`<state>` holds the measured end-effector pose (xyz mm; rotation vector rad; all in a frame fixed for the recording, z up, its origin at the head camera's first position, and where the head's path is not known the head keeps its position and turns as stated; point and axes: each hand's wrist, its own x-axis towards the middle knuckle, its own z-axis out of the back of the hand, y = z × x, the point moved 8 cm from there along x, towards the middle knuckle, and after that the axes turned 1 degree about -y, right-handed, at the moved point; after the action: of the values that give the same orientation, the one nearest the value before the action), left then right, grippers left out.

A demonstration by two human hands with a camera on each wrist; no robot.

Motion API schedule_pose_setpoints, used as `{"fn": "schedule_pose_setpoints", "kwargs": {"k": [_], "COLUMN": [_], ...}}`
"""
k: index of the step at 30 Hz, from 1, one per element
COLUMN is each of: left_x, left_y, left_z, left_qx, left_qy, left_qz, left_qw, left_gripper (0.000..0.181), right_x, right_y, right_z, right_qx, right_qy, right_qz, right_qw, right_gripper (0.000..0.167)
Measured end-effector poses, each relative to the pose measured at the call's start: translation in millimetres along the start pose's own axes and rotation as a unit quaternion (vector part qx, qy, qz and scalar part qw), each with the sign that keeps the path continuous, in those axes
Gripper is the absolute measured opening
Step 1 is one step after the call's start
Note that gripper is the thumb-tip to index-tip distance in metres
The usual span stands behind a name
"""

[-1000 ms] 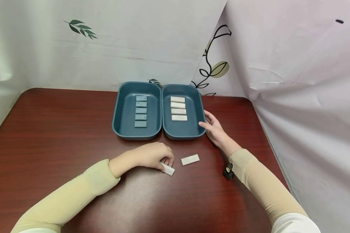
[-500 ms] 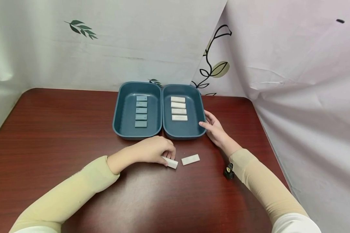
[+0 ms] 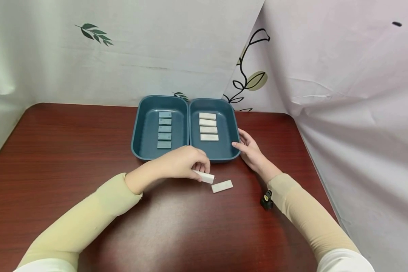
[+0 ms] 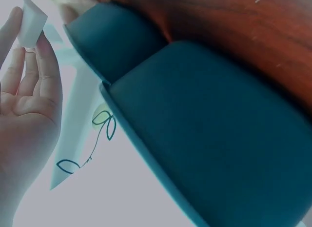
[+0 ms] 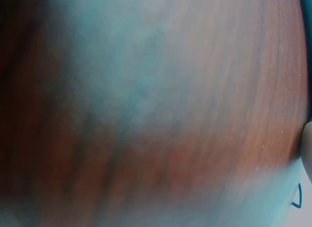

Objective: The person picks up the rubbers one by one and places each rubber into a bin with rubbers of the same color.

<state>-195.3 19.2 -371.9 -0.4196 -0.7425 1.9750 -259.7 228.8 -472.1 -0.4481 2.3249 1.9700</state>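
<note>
My left hand [image 3: 180, 163] pinches a small white rectangular block [image 3: 206, 177] between thumb and fingers, just in front of the trays. In the left wrist view the same block [image 4: 33, 23] shows at the fingertips. A second white block [image 3: 222, 186] lies slightly slanted on the table, close by. At the right blue tray [image 3: 226, 149], my right hand [image 3: 253, 154] grips the side near the front corner, thumb over the rim and fingers outside. Several white blocks [image 3: 209, 130] lie in a column inside that tray. Only a sliver of hand [image 5: 307, 149] enters the right wrist view.
The left blue tray [image 3: 145, 128] adjoins the right one and holds a column of several blue blocks [image 3: 164, 129]. Behind both hangs a pale patterned curtain [image 3: 139, 56]. A small black device [image 3: 266, 199] is at the right wrist. Beneath is a reddish wooden table [image 3: 71, 151].
My left hand has moved forward and slightly right with the white block, up toward the trays, and it now overlaps the trays' front edge. My right hand stays on the tray.
</note>
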Motion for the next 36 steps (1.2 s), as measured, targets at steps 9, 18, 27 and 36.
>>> {"fn": "schedule_pose_setpoints", "kwargs": {"k": [9,18,27,36], "left_x": [14.9,24.5,29.4,39.2], "left_y": [0.3,9.8,21.5,35.6], "left_z": [17.5,26.1,39.0,51.2], "left_qx": [-0.014,-0.025,-0.043,-0.054], "left_qy": [-0.037,-0.067,-0.119,-0.159], "left_qz": [-0.01,-0.001,0.017,0.039], "left_qw": [0.9992,0.9974,0.9918,0.985], "left_gripper": [0.016,0.015,0.014,0.014], "right_x": [1.5,1.3,1.8,0.7], "right_y": [-2,-3,-2,0], "right_z": [1,1,0,0], "right_qx": [-0.004,-0.009,-0.006,-0.005], "right_qy": [0.002,0.001,-0.001,-0.004], "right_qz": [0.003,0.004,0.0,-0.001], "right_qw": [1.0,0.9999,1.0,1.0], "right_gripper": [0.069,0.069,0.07,0.07]}}
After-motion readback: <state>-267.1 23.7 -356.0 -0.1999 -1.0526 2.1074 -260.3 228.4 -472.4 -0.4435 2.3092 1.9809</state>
